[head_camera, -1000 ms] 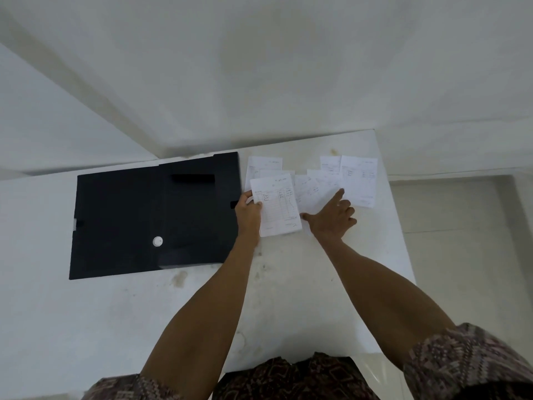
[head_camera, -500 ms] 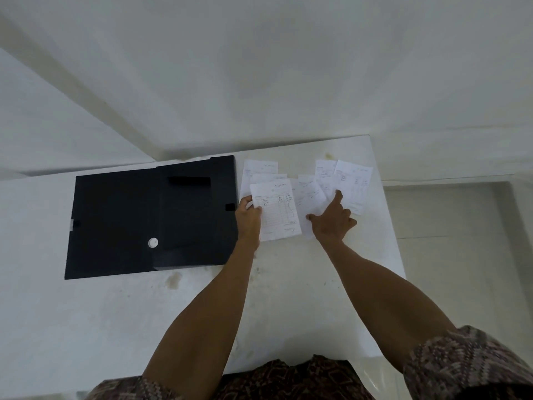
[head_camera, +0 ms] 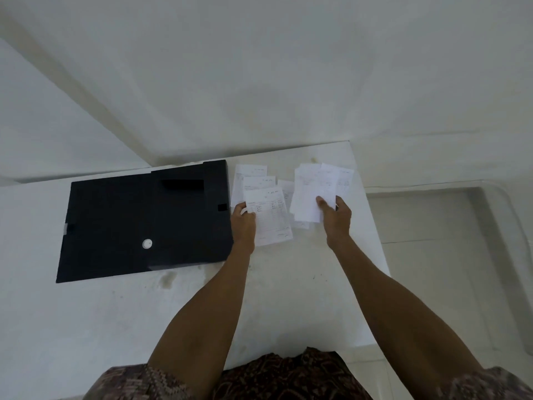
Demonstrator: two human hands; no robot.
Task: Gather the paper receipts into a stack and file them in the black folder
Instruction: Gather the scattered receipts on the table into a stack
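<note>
The black folder (head_camera: 138, 220) lies shut and flat on the white table (head_camera: 86, 313), left of the papers, with a white round button on its cover. Several white printed receipts (head_camera: 259, 183) lie overlapped just right of the folder. My left hand (head_camera: 245, 223) pinches the near-left edge of the front receipt (head_camera: 274, 223) of that pile. My right hand (head_camera: 336, 217) grips a fanned bunch of receipts (head_camera: 314, 192), raised slightly off the table at the right. One more sheet (head_camera: 301, 225) peeks out below that bunch.
The table's right edge (head_camera: 372, 226) runs close beside my right hand, with pale floor tiles (head_camera: 432, 255) beyond it. White walls (head_camera: 259, 82) rise behind the table's far edge. Stains mark the tabletop near the folder's front edge.
My right hand went from sliding the right-hand receipts leftward with flat fingers to closing on them as a bunch and lifting it. My left hand stayed on the front receipt.
</note>
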